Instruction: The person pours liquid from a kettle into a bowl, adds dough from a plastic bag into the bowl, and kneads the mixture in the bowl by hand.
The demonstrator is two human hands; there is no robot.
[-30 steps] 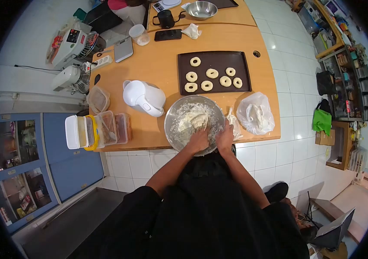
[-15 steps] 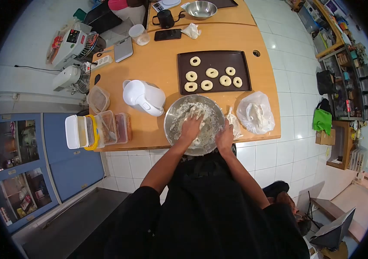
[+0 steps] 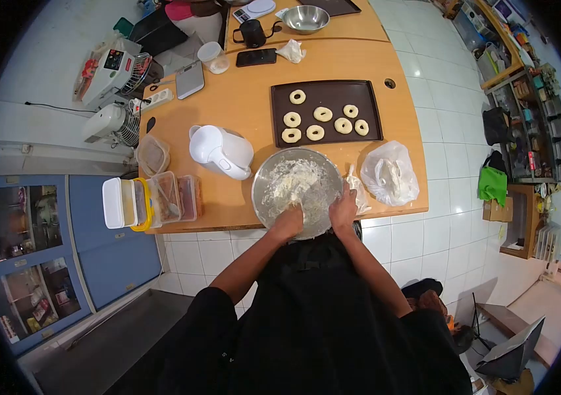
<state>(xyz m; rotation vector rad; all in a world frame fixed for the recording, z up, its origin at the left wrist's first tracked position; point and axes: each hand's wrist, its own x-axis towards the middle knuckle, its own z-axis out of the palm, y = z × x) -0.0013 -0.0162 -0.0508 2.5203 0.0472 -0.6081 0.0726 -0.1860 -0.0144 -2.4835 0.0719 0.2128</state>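
A steel bowl (image 3: 264, 197) at the table's front edge holds pale, crumbly dough (image 3: 297, 179) with loose flour round it. My left hand (image 3: 288, 220) is in the lower left part of the bowl, its fingers curled in against the dough; what they hold is hidden. On the right side of the bowl, my right hand (image 3: 342, 209) grips the rim. Behind the bowl lies a dark tray (image 3: 326, 93) with several pale dough rings (image 3: 322, 114).
A white kettle (image 3: 221, 151) stands left of the bowl, with plastic containers (image 3: 185, 197) farther left. Right of it lie a piping bag (image 3: 356, 187) and a plastic bag (image 3: 389, 172). A phone (image 3: 256, 57), scale (image 3: 189, 79) and second bowl (image 3: 305, 18) are farther back.
My left hand has drawn back from the bowl's middle toward its near edge, and its spread fingers have curled in. My right hand stays on the rim.
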